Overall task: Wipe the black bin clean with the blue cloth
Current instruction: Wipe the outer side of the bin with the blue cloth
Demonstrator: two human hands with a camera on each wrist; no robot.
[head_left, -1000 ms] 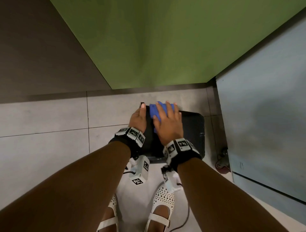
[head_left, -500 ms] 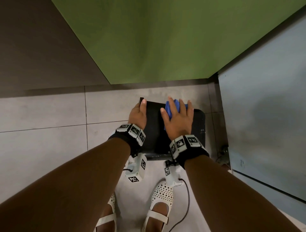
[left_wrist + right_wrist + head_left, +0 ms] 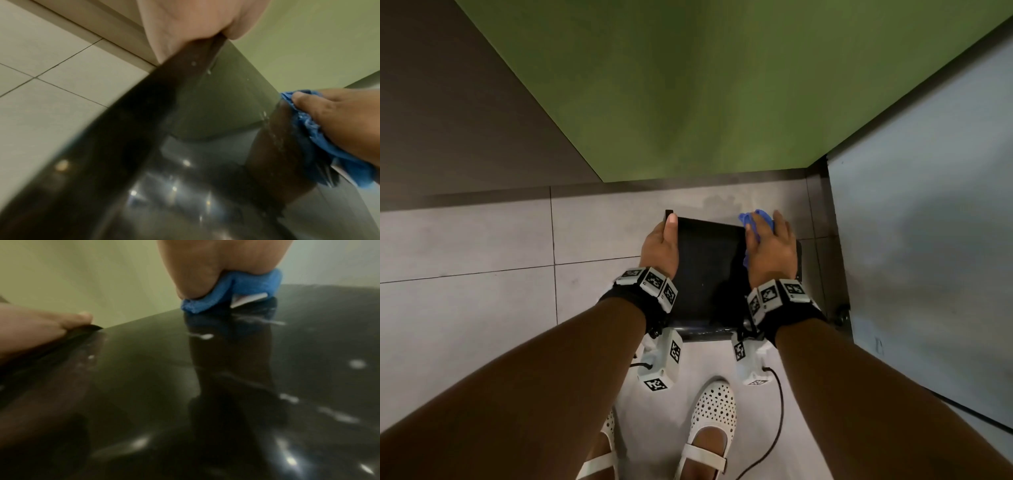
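Note:
The black bin (image 3: 705, 274) stands on the tiled floor, its glossy top speckled with droplets (image 3: 205, 386). My left hand (image 3: 661, 246) grips the bin's left edge, thumb lying along the top (image 3: 185, 21). My right hand (image 3: 770, 246) lies flat on the blue cloth (image 3: 755, 221) and presses it onto the lid's far right corner. The cloth is bunched under the palm (image 3: 236, 288) and sticks out past the fingers (image 3: 314, 134). Most of the cloth is hidden beneath the hand.
A green wall (image 3: 705, 85) rises just behind the bin. A grey-blue panel (image 3: 928, 240) stands close on the right, with a small wheel (image 3: 840, 315) at its foot. Pale floor tiles (image 3: 482, 274) spread to the left. My white shoes (image 3: 715, 407) and a black cable (image 3: 777, 411) are below.
My right hand slid the blue cloth across the lid, from near the left hand to the far right corner. The left hand kept its hold on the left edge.

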